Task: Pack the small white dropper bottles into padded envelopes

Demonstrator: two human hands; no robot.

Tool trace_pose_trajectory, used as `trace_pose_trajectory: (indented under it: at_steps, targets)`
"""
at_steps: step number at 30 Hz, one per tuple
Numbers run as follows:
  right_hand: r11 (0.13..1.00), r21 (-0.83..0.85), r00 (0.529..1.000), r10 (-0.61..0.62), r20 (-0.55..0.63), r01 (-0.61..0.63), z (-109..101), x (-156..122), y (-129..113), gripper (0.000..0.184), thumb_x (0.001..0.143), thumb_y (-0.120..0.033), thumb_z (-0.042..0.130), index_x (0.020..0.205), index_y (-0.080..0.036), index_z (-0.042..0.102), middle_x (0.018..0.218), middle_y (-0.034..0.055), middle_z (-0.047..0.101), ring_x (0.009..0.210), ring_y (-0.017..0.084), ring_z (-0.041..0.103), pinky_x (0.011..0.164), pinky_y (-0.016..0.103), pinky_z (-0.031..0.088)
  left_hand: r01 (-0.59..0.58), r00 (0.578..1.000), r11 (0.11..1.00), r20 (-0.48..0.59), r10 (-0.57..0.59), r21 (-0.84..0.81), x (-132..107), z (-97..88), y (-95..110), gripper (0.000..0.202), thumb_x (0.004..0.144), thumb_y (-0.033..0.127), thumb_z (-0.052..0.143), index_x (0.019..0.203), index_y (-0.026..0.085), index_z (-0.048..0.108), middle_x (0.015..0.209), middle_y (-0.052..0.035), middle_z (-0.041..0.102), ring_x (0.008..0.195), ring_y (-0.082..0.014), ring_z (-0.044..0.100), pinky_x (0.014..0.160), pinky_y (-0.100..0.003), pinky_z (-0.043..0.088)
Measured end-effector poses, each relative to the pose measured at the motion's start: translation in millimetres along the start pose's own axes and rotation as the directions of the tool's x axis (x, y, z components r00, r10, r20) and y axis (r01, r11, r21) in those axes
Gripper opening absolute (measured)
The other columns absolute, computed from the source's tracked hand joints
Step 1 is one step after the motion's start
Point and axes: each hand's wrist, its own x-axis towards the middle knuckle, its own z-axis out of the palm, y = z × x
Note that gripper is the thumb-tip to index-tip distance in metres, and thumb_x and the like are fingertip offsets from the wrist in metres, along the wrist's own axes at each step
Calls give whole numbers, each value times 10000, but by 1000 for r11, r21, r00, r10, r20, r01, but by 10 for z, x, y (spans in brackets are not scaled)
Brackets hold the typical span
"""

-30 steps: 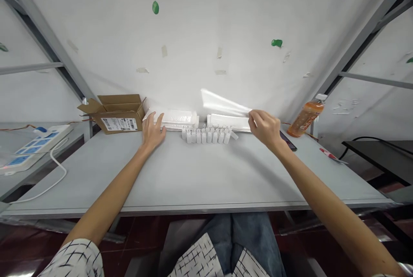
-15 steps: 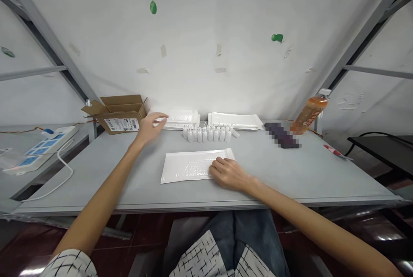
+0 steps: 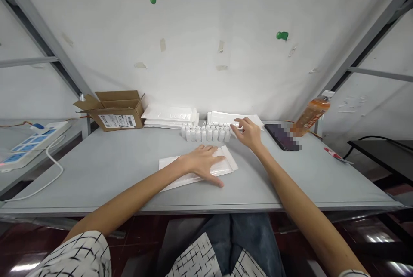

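A white padded envelope (image 3: pixel 226 166) lies flat on the grey table (image 3: pixel 112 169) in front of me. My left hand (image 3: pixel 203 163) rests on it, palm down, fingers spread. My right hand (image 3: pixel 248 133) reaches toward the right end of a row of several small white bottles (image 3: pixel 206 133) near the wall, fingers apart and holding nothing. Behind the bottles lie two stacks of white envelopes, one at the left (image 3: pixel 171 115) and one at the right (image 3: pixel 222 117).
An open cardboard box (image 3: pixel 114 110) stands at the back left. A dark phone (image 3: pixel 282 136) and a leaning orange bottle (image 3: pixel 310 114) are at the back right. A power strip (image 3: pixel 29 143) with a white cord lies on a side surface at left.
My left hand came from the back left down onto the envelope. My right hand left the envelope and moved up to the row of small bottles. The envelope now lies slightly turned.
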Motion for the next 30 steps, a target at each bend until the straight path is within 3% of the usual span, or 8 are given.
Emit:
trace_pose_trajectory:
  at_steps: [3,7,10,14,19,24,27,30]
  targets:
    - [998,-29,997,-59,49,61,55,-93,-22,421,943,-494,458,1088,-176,694,969,93,646,639,139,551,557,251,315,-23,999,999,44,24,-37,32,37,-40,874,685,777,625,1399,284,513,1480,-156,456,1311,-408,445,1028,-508,356]
    - [997,-21,997,-71,8,72,66,-142,-63,384,957,-440,443,1109,-178,679,1064,98,621,656,130,549,564,255,329,-137,989,990,-53,136,-25,56,16,-95,598,845,484,605,1382,234,524,1446,-138,496,1297,-337,482,1044,-436,389]
    - [998,51,999,-49,19,48,80,-152,-55,334,942,-389,471,1082,-173,683,1031,87,633,621,116,544,570,249,345,-162,981,986,-110,159,-27,55,54,-115,709,799,355,622,1452,159,426,1490,-167,441,1340,-330,446,1081,-425,383]
    - [988,153,994,-36,105,20,103,-173,-35,254,914,-313,491,966,-174,698,964,72,655,591,109,548,593,249,372,-178,968,979,-198,157,-97,31,172,-180,774,740,249,612,1473,160,382,1475,-143,466,1325,-324,464,1075,-435,409]
    - [965,244,991,71,118,-98,67,-154,-31,206,871,-302,532,805,-179,684,874,57,679,584,126,562,601,257,402,-108,947,986,-314,62,-130,6,316,-300,760,812,355,623,1493,157,350,1475,-155,461,1345,-308,450,1113,-429,381]
    - [958,254,991,121,59,-132,35,-131,-50,286,863,-430,584,935,-182,707,817,47,687,564,133,548,608,260,415,-54,959,995,-283,29,-84,-8,351,-308,807,829,560,609,1451,89,406,1496,-195,432,1383,-328,409,1150,-444,338]
    - [961,257,992,76,96,-99,62,-137,-78,268,877,-408,573,934,-185,711,822,39,686,560,125,548,619,260,417,-70,956,996,-287,53,-48,-13,346,-301,706,829,547,612,1352,80,524,1486,-200,444,1376,-331,416,1145,-442,348]
    - [951,298,991,53,124,-88,86,-144,-102,224,873,-358,554,837,-190,698,807,37,686,562,126,543,620,265,419,-80,950,996,-306,62,-50,-21,351,-315,553,816,425,636,1272,115,596,1478,-175,458,1347,-319,448,1109,-428,397]
